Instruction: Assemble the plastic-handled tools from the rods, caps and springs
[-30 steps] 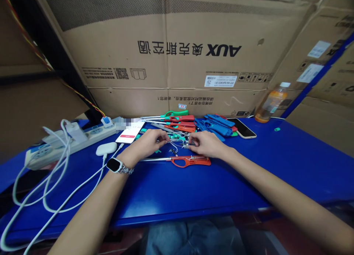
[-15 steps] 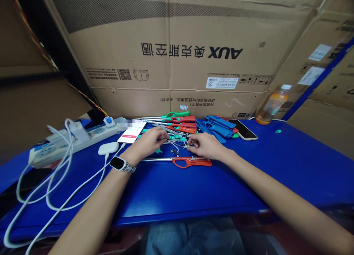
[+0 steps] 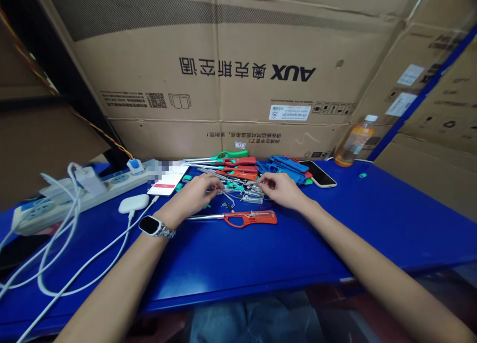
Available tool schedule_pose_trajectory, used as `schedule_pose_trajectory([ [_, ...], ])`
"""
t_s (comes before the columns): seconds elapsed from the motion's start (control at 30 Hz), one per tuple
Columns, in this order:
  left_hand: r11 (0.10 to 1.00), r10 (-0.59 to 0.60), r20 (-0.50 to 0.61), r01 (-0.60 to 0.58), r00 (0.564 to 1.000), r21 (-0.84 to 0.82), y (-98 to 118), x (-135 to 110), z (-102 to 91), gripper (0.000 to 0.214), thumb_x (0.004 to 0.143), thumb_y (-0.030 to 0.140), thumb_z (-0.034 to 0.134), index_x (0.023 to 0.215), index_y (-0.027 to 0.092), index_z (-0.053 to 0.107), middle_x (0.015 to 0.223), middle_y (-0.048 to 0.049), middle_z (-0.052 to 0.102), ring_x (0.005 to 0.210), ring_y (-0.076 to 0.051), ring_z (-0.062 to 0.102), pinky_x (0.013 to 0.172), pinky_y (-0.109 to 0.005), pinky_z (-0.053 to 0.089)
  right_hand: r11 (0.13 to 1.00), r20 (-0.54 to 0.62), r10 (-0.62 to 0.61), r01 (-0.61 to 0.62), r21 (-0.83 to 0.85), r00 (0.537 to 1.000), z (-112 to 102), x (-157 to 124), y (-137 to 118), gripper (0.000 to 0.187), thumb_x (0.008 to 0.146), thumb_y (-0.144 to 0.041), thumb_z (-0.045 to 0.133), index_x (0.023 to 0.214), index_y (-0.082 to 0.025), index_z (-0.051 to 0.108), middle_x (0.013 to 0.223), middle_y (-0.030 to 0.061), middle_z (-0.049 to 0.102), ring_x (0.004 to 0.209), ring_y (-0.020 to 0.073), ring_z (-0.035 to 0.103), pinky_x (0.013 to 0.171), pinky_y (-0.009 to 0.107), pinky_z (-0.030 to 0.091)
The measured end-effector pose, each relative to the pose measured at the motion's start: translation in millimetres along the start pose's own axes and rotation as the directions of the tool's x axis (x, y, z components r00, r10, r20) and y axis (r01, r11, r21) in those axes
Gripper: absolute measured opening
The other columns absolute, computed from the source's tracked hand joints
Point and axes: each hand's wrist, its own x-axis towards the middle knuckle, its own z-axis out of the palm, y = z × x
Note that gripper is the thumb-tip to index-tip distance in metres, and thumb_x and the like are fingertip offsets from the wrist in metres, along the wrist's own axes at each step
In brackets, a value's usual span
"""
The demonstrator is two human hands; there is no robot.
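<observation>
My left hand [image 3: 203, 190] is closed in a pinch at the left of a pile of small lighter parts; what its fingertips hold is too small to make out. Across the pile, my right hand [image 3: 281, 188] pinches too, its fingertips among thin metal pieces, and I cannot tell what is in them. Between the hands lie a clear fuel tank [image 3: 252, 199] and thin white wires [image 3: 230, 198]. Nearer to me rests an orange long-necked lighter [image 3: 238, 223], its handle showing a clear tank inside. Behind the pile are a green lighter [image 3: 234, 155] and a red lighter [image 3: 240, 162].
Blue handle shells [image 3: 288, 171] lie behind my right hand, beside a phone [image 3: 320, 175]. An orange drink bottle [image 3: 352, 145] stands at the back right. On the left are a power strip [image 3: 108, 188], loose white cables [image 3: 80, 279], a white case [image 3: 133, 203] and a lit phone [image 3: 169, 179].
The view has shifted slightly to the right. My right hand has moved back off the clear tank, which now lies in plain sight. The left hand stays near the wires.
</observation>
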Motion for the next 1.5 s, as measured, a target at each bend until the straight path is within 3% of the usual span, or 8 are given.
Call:
schedule_pose_trajectory([
  [0.4,0.997,0.062,-0.024,-0.061,0.998,0.052,13,11,17.7,0.018,0.095,0.020,0.048,0.099,0.018,0.065,0.103,-0.0077,0.062,0.095,-0.021,0.061,0.085,-0.035,0.049,0.987,0.063,0.029,-0.019,-0.161,0.998,-7,7,-5,0.013,0.080,-0.025,0.061,0.086,-0.024,0.073,0.073,-0.0025,0.070,0.067,0.0132,0.061,0.056,0.025,0.032],
  [0.57,0.995,0.042,-0.026,-0.039,0.999,0.091,16,12,18.1,0.016,0.093,0.018,0.050,0.098,0.019,0.065,0.102,-0.0076,0.063,0.096,-0.023,0.061,0.085,-0.037,0.050,0.961,0.091,0.012,0.013,-0.276,0.996,6,24,-22,0.015,0.082,-0.032,0.061,0.085,-0.026,0.074,0.077,0.0014,0.073,0.076,0.0186,0.065,0.060,0.027,0.036],
  [0.73,0.997,0.006,-0.049,-0.002,0.999,0.081,14,8,14.5,0.015,0.093,0.017,0.051,0.097,0.019,0.065,0.103,-0.0074,0.065,0.100,-0.024,0.062,0.087,-0.039,0.050,0.944,0.061,0.049,-0.027,-0.330,0.997,18,33,-32,0.012,0.079,-0.023,0.061,0.075,-0.021,0.073,0.079,0.0063,0.074,0.078,0.0219,0.067,0.064,0.028,0.041],
  [0.87,0.997,-0.043,-0.102,0.049,0.994,0.054,7,4,6.2,0.016,0.093,0.021,0.050,0.096,0.019,0.066,0.104,-0.0074,0.066,0.100,-0.025,0.063,0.087,-0.039,0.050,0.963,-0.023,0.072,-0.075,-0.260,0.997,11,30,-28,0.010,0.077,-0.025,0.063,0.075,-0.022,0.072,0.078,0.0031,0.074,0.077,0.0201,0.066,0.061,0.027,0.040],
  [0.97,0.997,-0.052,-0.129,0.060,0.990,0.058,5,3,2.7,0.017,0.094,0.024,0.049,0.096,0.019,0.066,0.102,-0.0073,0.066,0.099,-0.025,0.063,0.088,-0.040,0.049,0.994,-0.074,0.060,-0.067,-0.090,0.995,6,30,-20,0.009,0.078,-0.025,0.064,0.077,-0.021,0.071,0.074,0.0011,0.073,0.069,0.0163,0.065,0.057,0.025,0.039],
  [1.2,1.000,0.016,-0.090,-0.015,0.996,0.015,7,6,13.9,0.016,0.093,0.020,0.049,0.097,0.019,0.065,0.103,-0.0073,0.065,0.093,-0.021,0.063,0.085,-0.036,0.050,0.979,0.034,-0.050,0.042,0.201,0.998,12,32,-9,0.008,0.080,-0.017,0.063,0.079,-0.015,0.070,0.074,0.0029,0.072,0.064,0.0123,0.063,0.060,0.022,0.043],
  [1.4,0.995,0.078,-0.003,-0.078,0.997,0.054,17,9,16.7,0.017,0.092,0.018,0.052,0.095,0.019,0.068,0.095,-0.0065,0.063,0.092,-0.022,0.062,0.083,-0.035,0.051,0.989,0.023,-0.135,0.136,-0.056,0.991,7,15,-13,0.013,0.082,-0.021,0.063,0.093,-0.022,0.070,0.094,0.0020,0.070,0.073,0.0132,0.061,0.062,0.024,0.037],
  [1.5,0.991,0.081,0.049,-0.086,0.996,0.103,20,8,16.1,0.018,0.092,0.018,0.053,0.095,0.020,0.070,0.095,-0.0070,0.063,0.092,-0.022,0.061,0.080,-0.035,0.050,0.972,0.116,-0.179,0.194,-0.133,0.977,4,12,-19,0.013,0.084,-0.023,0.062,0.091,-0.023,0.072,0.096,0.0026,0.069,0.077,0.0143,0.061,0.064,0.025,0.037],
])
